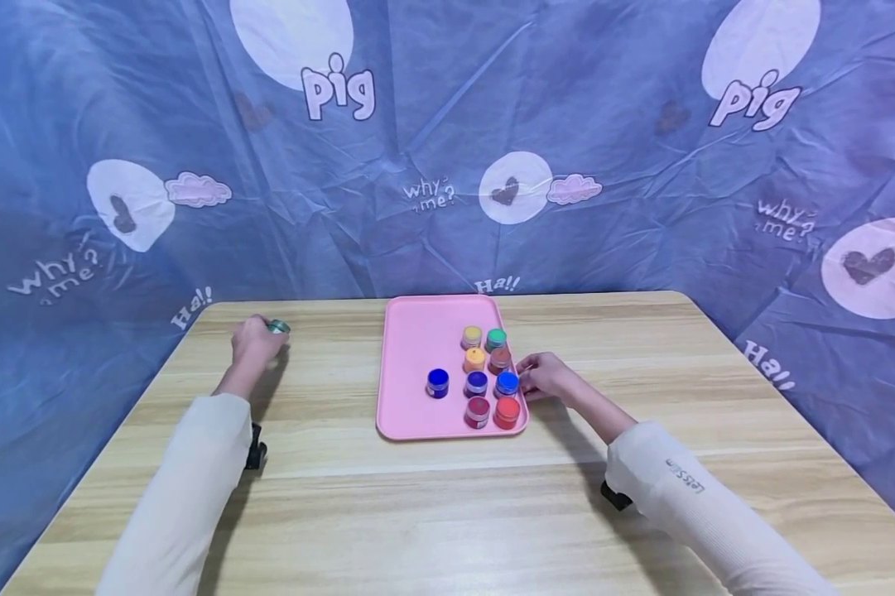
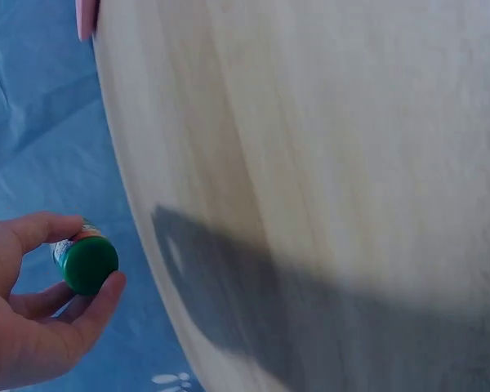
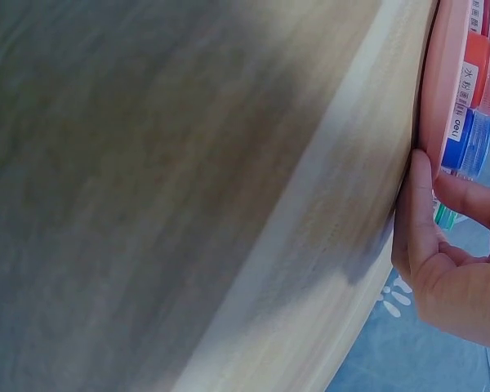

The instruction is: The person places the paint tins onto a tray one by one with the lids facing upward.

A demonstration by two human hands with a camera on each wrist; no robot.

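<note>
My left hand [image 1: 257, 341] pinches a small paint jar with a green lid [image 2: 91, 265] between thumb and fingers, above the far left of the table. At the tray's right edge, my right hand [image 1: 546, 377] pinches the rim of the pink tray [image 1: 406, 356]; the right wrist view has the thumb and fingers at the pink rim [image 3: 441, 98]. Paint jars stand in two columns along the tray's right side, among them a bright blue jar [image 1: 507, 384], a red jar [image 1: 507, 412] and a green jar [image 1: 496, 339]. One dark blue jar [image 1: 438, 383] stands left of them.
The wood-grain table [image 1: 432, 521] extends around the tray on both sides and in front. Behind it hangs a blue printed cloth [image 1: 417, 124], close to the table's far edge. A black wrist camera [image 1: 615, 497] hangs under the right sleeve.
</note>
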